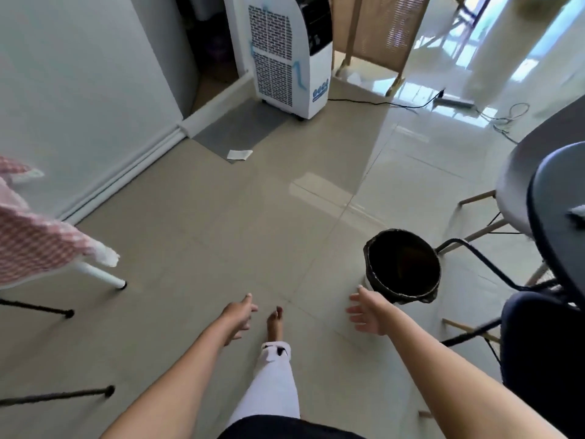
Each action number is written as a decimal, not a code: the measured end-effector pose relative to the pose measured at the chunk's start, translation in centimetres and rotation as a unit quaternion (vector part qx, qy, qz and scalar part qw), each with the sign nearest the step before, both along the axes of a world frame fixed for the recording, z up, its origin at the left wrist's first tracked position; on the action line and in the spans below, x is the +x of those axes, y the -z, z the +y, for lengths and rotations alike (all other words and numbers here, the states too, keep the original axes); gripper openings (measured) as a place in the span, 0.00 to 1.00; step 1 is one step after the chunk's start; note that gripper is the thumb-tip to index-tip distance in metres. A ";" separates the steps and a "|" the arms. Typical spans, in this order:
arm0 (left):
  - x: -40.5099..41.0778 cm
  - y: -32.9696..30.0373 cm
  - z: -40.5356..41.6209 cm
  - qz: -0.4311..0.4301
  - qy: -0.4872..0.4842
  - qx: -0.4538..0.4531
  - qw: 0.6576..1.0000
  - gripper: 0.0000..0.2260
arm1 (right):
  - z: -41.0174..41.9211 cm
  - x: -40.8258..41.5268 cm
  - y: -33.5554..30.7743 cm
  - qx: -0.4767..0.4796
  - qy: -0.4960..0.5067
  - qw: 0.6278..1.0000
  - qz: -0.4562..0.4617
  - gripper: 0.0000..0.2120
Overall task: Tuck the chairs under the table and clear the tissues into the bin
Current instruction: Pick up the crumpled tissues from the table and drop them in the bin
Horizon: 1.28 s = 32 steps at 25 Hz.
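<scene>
Both hands, left and right, hang open and empty above the floor. The bin stands upright, mouth up, beside the right hand.

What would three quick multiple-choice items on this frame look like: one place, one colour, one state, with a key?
1. Where is the bin?
A. on the floor ahead of the right hand
B. on the table
C. against the left wall

2. What colour is the bin's liner?
A. white
B. black
C. red

3. What are the hands holding?
A. a tissue each
B. a chair leg
C. nothing

Key: 1 A, the bin stands on the tiles just beyond the right hand's fingers, beside the dark table. 2 B, the liner folded over its rim is black. 3 C, left hand and right hand are both open and empty.
</scene>
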<state>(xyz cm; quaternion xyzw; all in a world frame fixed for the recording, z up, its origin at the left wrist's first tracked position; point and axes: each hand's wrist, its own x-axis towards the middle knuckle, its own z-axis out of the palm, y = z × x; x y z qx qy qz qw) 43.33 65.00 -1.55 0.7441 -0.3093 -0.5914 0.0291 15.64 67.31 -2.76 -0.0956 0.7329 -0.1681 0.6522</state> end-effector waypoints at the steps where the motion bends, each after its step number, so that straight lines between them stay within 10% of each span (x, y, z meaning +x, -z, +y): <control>1: -0.4 0.5 -3.5 0.000 0.020 -0.009 1.000 0.22 | -2.8 -0.5 0.1 -0.003 0.014 1.000 0.005 0.21; 21: -28.4 -1.7 -59.5 0.016 0.391 -0.041 0.919 0.16 | -37.9 -19.3 0.8 0.009 0.389 0.921 0.012 0.24; 32: -51.1 -2.6 -69.4 0.034 0.679 -0.015 0.733 0.14 | -42.7 -26.1 -3.1 -0.048 0.707 0.705 0.029 0.25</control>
